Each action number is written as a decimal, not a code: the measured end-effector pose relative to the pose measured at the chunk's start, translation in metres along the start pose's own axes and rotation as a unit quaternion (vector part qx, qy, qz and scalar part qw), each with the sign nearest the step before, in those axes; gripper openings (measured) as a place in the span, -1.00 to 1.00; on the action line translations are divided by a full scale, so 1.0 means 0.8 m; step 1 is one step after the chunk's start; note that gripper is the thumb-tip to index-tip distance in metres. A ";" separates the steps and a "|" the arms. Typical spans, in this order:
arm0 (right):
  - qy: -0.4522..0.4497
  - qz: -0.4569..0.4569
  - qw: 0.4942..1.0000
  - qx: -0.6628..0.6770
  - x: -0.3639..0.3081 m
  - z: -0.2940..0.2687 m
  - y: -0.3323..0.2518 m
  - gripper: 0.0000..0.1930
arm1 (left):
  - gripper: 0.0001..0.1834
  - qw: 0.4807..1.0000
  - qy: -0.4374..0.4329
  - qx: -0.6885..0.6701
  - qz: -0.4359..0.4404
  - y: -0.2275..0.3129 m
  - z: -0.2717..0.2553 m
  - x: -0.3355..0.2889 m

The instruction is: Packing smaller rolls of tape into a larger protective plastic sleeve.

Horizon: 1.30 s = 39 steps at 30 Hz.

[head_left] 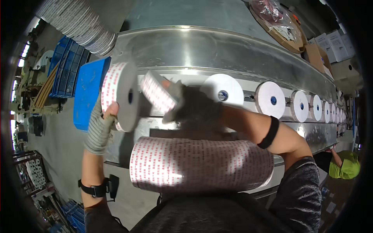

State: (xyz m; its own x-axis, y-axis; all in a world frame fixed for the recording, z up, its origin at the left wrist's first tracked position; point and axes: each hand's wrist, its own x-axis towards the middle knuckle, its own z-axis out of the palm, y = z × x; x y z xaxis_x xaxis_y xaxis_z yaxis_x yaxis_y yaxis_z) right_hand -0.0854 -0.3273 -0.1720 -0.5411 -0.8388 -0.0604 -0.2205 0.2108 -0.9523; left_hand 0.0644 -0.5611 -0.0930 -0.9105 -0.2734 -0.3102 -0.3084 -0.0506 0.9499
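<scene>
My left hand [101, 128], in a grey fingerless glove, grips a wide white tape roll [110, 83] with red print, its flat grey side turned toward the right. Just right of that roll, my gloved right hand [180, 101] is closed on a printed tape piece [157, 92], white with red marks. Motion blurs this hand, and I cannot tell whether the piece is a loose strip or part of a roll. In front of my body lies a long, thick cylinder of printed rolls [202, 165], partly shaded by my arm.
Several white tape rolls [271, 100] stand in a row along the metal machine [186, 46], stretching far right. A blue crate [89, 93] and a tall stack of rolls [79, 25] are at left. A cardboard box [316, 56] sits upper right; a person in a lime shirt [345, 165] is at right.
</scene>
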 end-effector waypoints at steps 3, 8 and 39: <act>-0.093 -0.093 0.916 -0.379 0.034 0.035 0.018 -0.02 | -0.16 0.865 0.019 0.477 0.154 -0.024 -0.035 0.029; -0.182 -0.071 0.902 -0.386 0.045 0.015 0.036 -0.13 | -0.12 0.696 -0.038 0.711 0.098 -0.111 -0.058 0.102; 0.354 0.215 0.908 -0.069 -0.489 -0.235 -0.023 -0.20 | -0.27 0.962 -0.169 0.200 0.082 -0.075 0.030 0.000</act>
State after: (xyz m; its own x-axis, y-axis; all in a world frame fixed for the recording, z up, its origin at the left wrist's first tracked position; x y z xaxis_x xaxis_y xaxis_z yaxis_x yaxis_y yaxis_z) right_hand -0.0223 0.0916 -0.0748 -0.9762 -0.1412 -0.1647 0.0625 0.5442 -0.8366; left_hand 0.0761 -0.5346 -0.1509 -0.9727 0.0857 -0.2156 -0.1719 0.3582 0.9177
